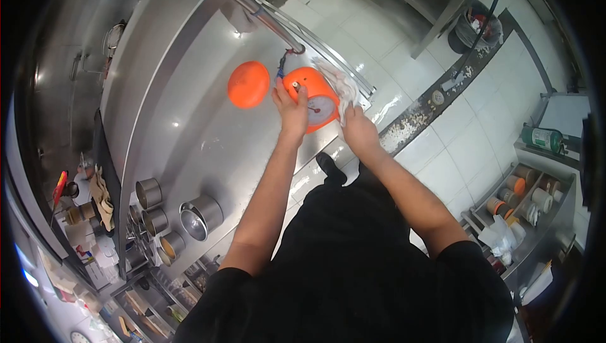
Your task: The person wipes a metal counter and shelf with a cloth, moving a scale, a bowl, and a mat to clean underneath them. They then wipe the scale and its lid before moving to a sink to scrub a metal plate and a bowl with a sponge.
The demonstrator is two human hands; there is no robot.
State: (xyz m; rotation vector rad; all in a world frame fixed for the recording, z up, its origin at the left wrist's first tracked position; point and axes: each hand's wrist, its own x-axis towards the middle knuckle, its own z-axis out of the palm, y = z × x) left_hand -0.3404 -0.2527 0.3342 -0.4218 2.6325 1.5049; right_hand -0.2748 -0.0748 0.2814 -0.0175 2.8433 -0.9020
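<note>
An orange kitchen scale (305, 78) with a round dial stands on the steel counter near its right end. My left hand (291, 114) grips the scale by its near left side, with a finger or thumb lying along its top beside a small metal post. At the scale's right side, my right hand (360, 130) pinches a crumpled white cloth (346, 88), which lies against or close to the orange body. Some of my right fingertips are hidden. Off to the left of the scale, an orange round bowl or pan (248, 84) rests separately on the counter.
Steel pots (205, 213) stand at the counter's lower left. A metal post (278, 27) and a raised steel shelf edge (183, 27) rise beyond the scale. White floor tiles (404, 84) lie to the right, with a waste bin (476, 27) and shelves of containers (530, 198).
</note>
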